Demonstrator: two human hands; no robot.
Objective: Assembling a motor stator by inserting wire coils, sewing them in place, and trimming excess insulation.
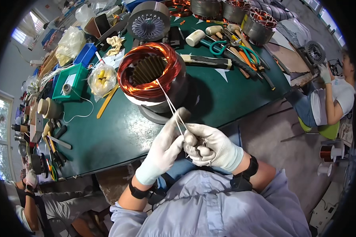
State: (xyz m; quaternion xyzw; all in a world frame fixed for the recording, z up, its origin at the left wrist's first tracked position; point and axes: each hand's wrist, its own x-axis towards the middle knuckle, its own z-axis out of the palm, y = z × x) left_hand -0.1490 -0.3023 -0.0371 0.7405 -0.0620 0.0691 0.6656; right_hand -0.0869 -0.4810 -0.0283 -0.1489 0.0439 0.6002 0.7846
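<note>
A motor stator (172, 93) stands on the table in front of me, with a thick ring of copper windings (146, 91) around its slotted bore. Two strands of white cord (169, 102) run taut from the near edge of the windings down to my hands. My left hand (164, 146), in a white glove, closes on the cord, its fingertips beside the strands. Right next to it my gloved right hand (209, 144) is curled shut around the cord's end. Something small and dark shows between its fingers, too hidden to name.
Behind the stator are a second slotted core (149, 21) and a hammer with a taped handle (207, 61). Mallets, scissors (217, 48) and other tools lie back right. A green bin (70, 81) with a cord spool is at left. Other people sit at both sides.
</note>
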